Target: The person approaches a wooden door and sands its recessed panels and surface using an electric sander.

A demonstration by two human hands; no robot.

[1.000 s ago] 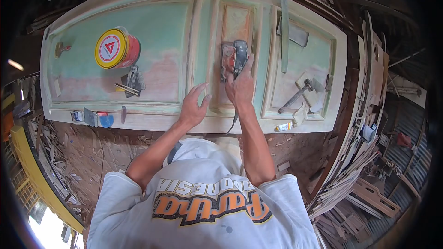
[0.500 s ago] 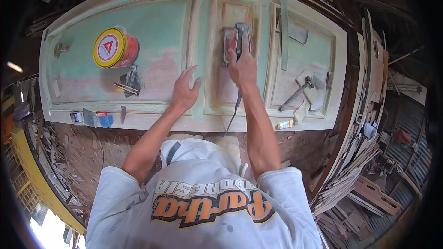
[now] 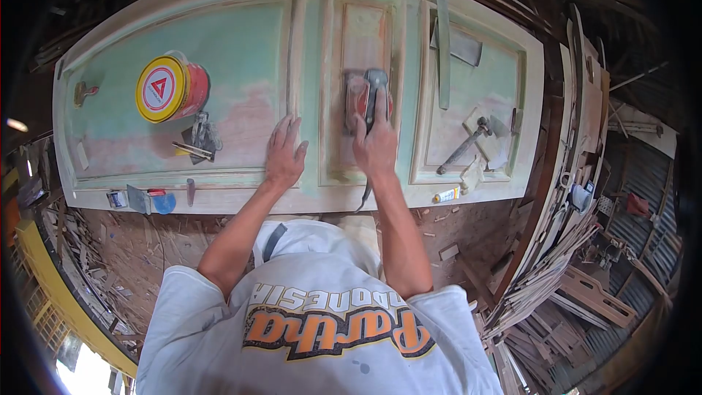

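Note:
A wooden door (image 3: pixel 311 88) with moulded panels, patched in green and pink, lies flat before me. My right hand (image 3: pixel 376 150) is wrapped round the grey-and-red power sander (image 3: pixel 375 82), which rests on the narrow middle panel. Its cord (image 3: pixel 365 196) trails down over the near edge. On the moulding at the right side of the large left panel lies my left hand (image 3: pixel 285 157), flat with its fingers stretched out and nothing in it. A paint can (image 3: pixel 196 89) with a yellow-rimmed lid lies tipped on the left panel.
Putty knives (image 3: pixel 201 135) lie below the can, and a brush (image 3: pixel 85 93) is farther left. A hammer (image 3: pixel 464 148), a metal strip (image 3: pixel 442 44) and a small tube (image 3: pixel 447 194) lie on the right side. Scrap wood (image 3: pixel 545 271) is piled at right.
My right hand has drawn the sander down the middle panel toward me. My left hand has come down onto the moulding. The view has shifted slightly.

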